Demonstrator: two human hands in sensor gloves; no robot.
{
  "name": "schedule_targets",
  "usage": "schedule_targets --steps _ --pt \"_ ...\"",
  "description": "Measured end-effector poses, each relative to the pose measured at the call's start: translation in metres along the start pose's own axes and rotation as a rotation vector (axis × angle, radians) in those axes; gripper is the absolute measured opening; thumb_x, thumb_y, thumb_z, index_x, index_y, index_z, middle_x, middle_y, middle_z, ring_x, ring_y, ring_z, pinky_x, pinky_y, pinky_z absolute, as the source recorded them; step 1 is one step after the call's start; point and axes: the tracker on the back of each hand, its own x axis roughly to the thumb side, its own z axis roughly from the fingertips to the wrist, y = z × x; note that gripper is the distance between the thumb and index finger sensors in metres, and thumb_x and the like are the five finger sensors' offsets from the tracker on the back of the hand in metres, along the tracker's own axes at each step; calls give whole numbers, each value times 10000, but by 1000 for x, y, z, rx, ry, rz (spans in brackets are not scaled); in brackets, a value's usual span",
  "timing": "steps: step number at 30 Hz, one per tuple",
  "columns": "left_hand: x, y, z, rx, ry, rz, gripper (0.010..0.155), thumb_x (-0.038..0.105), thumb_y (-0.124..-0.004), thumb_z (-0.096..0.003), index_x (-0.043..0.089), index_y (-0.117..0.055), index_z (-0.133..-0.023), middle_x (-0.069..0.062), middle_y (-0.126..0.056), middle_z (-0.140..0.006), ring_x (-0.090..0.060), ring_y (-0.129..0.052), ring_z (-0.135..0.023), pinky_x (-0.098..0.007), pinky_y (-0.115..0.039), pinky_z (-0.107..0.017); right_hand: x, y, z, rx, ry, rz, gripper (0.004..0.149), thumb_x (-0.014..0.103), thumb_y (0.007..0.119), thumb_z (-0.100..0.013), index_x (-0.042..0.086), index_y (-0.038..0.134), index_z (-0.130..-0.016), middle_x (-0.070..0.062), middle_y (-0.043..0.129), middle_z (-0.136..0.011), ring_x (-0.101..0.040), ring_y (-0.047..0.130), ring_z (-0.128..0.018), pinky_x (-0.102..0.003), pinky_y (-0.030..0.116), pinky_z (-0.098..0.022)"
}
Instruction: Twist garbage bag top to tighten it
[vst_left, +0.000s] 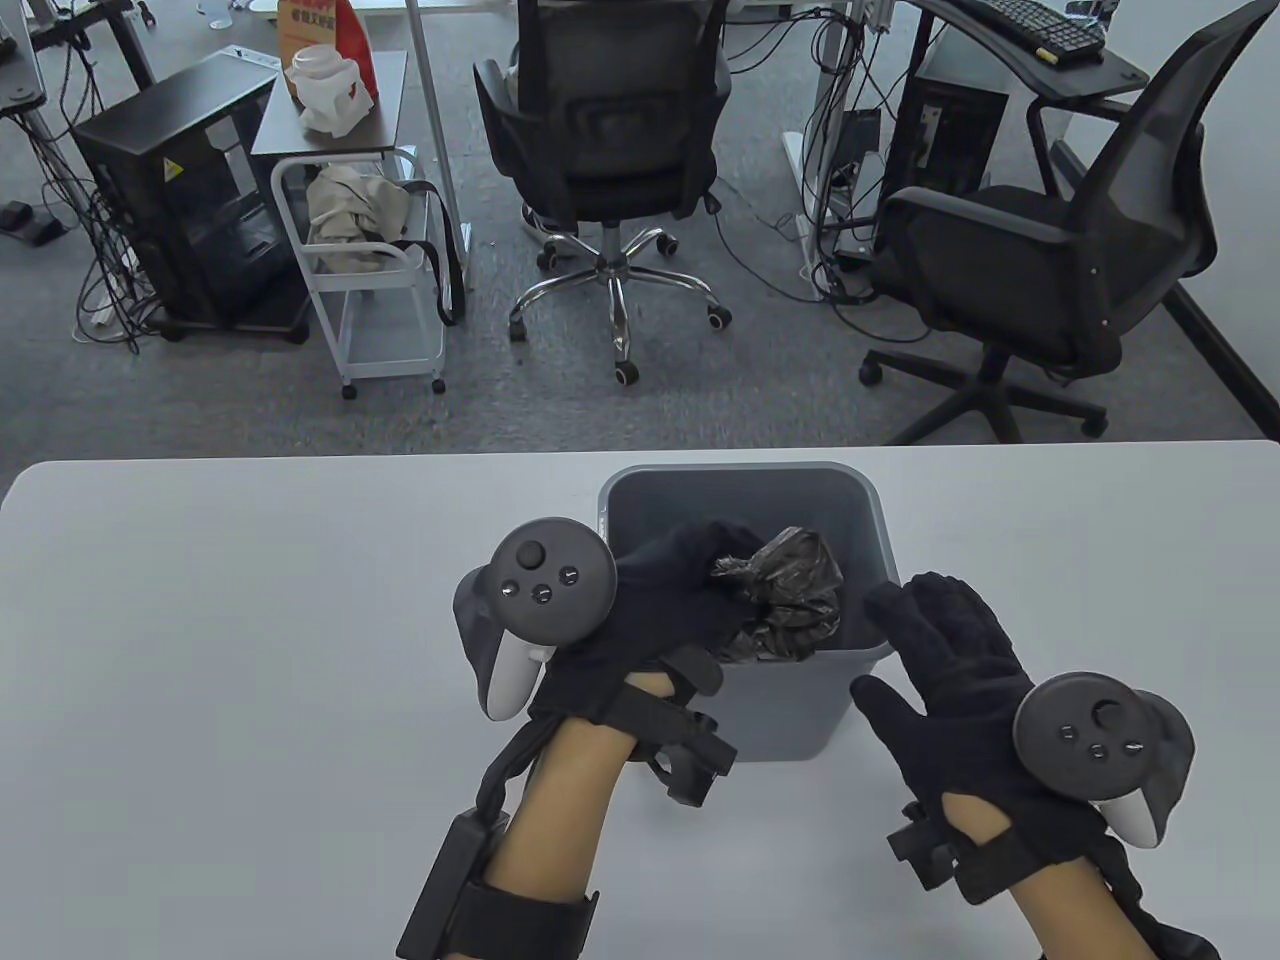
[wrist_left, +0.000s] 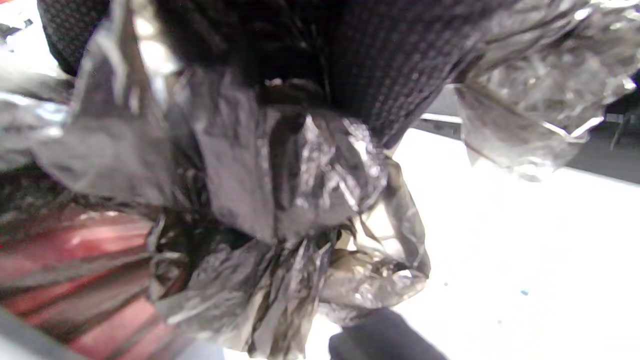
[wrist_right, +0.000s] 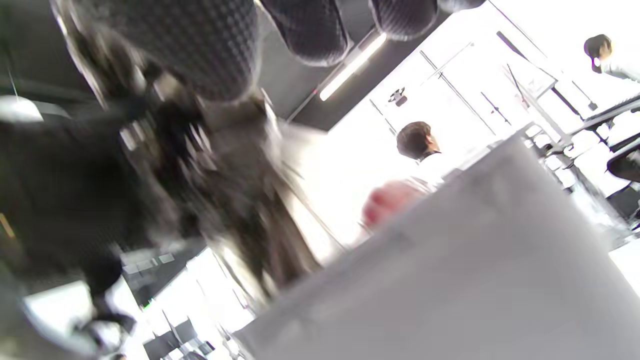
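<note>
A black garbage bag (vst_left: 790, 600) sits bunched in a grey bin (vst_left: 850, 500) on the white table. My left hand (vst_left: 680, 600) reaches over the bin's near rim and grips the gathered bag top. In the left wrist view the crinkled bag (wrist_left: 300, 200) fills the frame under my gloved fingers (wrist_left: 370, 65). My right hand (vst_left: 950, 650) is beside the bin's right wall with fingers spread, holding nothing. The right wrist view is blurred; it shows the bin wall (wrist_right: 475, 260) and my fingertips (wrist_right: 210, 45) at the top.
The white table (vst_left: 250, 650) ends at a far edge just behind the bin. Beyond it stand two black office chairs (vst_left: 610, 150), a white cart (vst_left: 380, 290) and a computer tower (vst_left: 190, 200) on the carpet.
</note>
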Motion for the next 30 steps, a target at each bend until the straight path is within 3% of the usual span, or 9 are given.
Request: schedule_targets --steps 4,10,12,14,16,19,24,30 --pt "4 -3 0 -23 8 129 423 371 -948 -409 292 -883 -819 38 -1020 -614 -232 -1021 -584 -655 -744 -565 6 17 -6 -1 -22 100 801 478 845 -385 189 498 -1047 -268 300 -1048 -576 263 -923 -779 280 -580" --pt "9 -18 6 -85 16 204 413 372 -944 -417 304 -895 -822 38 -1021 -629 -238 -1012 -606 -658 -732 -570 36 21 -23 -157 -97 12 842 533 841 -363 196 483 -1046 -264 297 -1047 -578 277 -920 -784 286 -575" --pt "11 -27 10 -125 41 148 397 370 -941 -422 331 -930 -817 -3 -881 -831 -313 -832 -813 -705 -618 -617 45 18 -29 -213 -115 -1 764 523 829 -365 168 613 -1007 -264 357 -1042 -575 331 -917 -783 318 -573" --pt "9 -28 16 -147 32 91 415 477 -877 -460 370 -871 -861 -1 -722 -979 -323 -683 -931 -710 -559 -645 48 13 -34 -292 -100 -28 588 477 816 -371 114 860 -831 -259 483 -1015 -566 426 -903 -777 371 -569" --pt "8 -24 22 -127 -2 178 480 500 -884 -455 360 -870 -915 -29 -640 -1047 -357 -616 -967 -721 -518 -650 45 10 -40 -294 -94 -72 469 440 806 -384 167 928 -745 -250 534 -1009 -556 454 -902 -778 373 -569" --pt "5 -11 34 -135 -7 228 686 564 -862 -467 359 -647 -1086 -57 -460 -1147 -386 -472 -1045 -723 -484 -666 38 5 -45 -317 -46 -138 428 430 787 -399 178 948 -706 -247 578 -998 -552 480 -900 -780 384 -567" --pt "-6 13 53 8 -5 54 741 534 -876 -462 379 -554 -1110 -60 -396 -1164 -395 -435 -1056 -725 -474 -669 25 -2 -51 -298 51 -215 429 435 788 -405 176 953 -704 -257 579 -994 -558 478 -895 -779 384 -564" --pt "-7 -10 53 -111 21 -187 896 538 -896 -453 372 -350 -1144 -49 -200 -1181 -395 -262 -1085 -737 -384 -692 22 1 -53 -260 81 -248 436 443 786 -410 181 950 -718 -266 568 -994 -567 467 -890 -780 382 -557"
